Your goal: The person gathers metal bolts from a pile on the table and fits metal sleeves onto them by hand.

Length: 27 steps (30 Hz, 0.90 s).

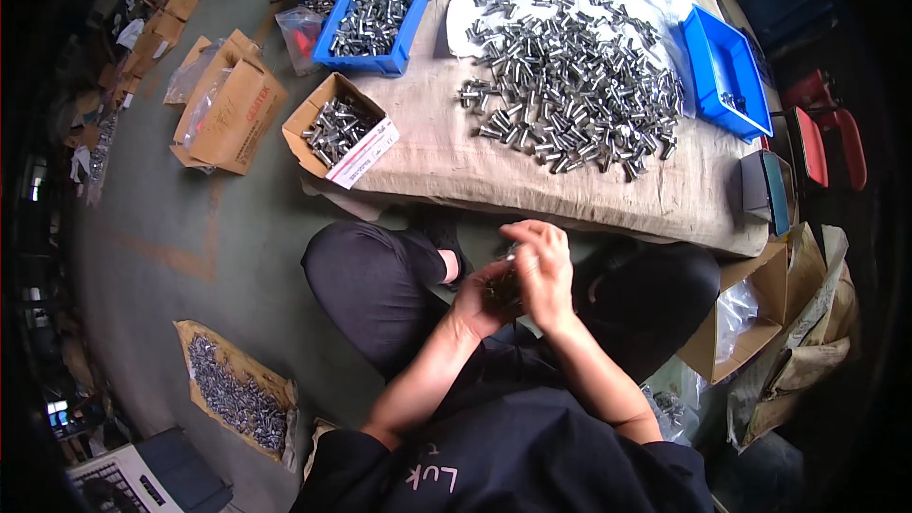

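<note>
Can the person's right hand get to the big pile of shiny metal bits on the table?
Probably yes. The right hand is busy with small parts against the left hand, but the pile of metal pieces lies straight ahead on the cloth-covered table, with nothing between.

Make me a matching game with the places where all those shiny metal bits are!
Things:
1. blue bin full of metal parts
2. nearly bare blue bin
3. big loose heap of metal parts
4. small metal parts in the cupped left hand

Places:
A. middle of the cloth-covered table
B. table's right edge
C. above the person's lap
D. table's far left corner

Pairs: 1-D, 2-B, 3-A, 4-C
</note>
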### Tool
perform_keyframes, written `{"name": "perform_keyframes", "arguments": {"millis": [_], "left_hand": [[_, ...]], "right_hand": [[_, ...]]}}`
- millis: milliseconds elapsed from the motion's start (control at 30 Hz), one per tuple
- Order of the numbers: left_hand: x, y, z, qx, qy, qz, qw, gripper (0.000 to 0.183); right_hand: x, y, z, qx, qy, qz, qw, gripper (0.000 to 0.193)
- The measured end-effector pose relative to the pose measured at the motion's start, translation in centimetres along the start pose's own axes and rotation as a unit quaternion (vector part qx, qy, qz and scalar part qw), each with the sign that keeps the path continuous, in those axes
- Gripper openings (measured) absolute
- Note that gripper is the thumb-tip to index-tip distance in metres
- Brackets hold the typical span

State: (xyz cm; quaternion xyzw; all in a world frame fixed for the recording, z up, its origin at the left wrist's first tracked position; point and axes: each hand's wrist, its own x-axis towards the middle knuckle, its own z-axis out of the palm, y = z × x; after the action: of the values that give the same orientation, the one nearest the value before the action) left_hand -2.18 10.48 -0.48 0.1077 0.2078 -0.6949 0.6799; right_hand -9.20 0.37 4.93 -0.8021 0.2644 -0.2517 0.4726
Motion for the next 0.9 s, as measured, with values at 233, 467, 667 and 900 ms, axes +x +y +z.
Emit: {"name": "perform_keyframes", "arguments": {"millis": [233,467,667,900], "left_hand": [[-2.9,0.1,3.8,0.210,0.044,0.083,0.973,0.023],[-3.1,-1.3,6.0,0.348,0.100,0.226,0.904,0.020],[-3.3,-0.8,6.2,0.339,0.072,0.263,0.901,0.023],[-3.4,-0.9,7.1,0.395,0.105,0.276,0.870,0.027]], "right_hand": [[-0.5,1.3,-0.6,0.532,-0.090,0.265,0.799,0.059],[-1.7,0.5,0.2,0.513,-0.102,0.233,0.820,0.061],[-1.9,2.2,-1.4,0.474,-0.022,0.150,0.867,0.037],[-2.0,-0.2,-2.4,0.459,-0.010,0.210,0.863,0.011]]}}
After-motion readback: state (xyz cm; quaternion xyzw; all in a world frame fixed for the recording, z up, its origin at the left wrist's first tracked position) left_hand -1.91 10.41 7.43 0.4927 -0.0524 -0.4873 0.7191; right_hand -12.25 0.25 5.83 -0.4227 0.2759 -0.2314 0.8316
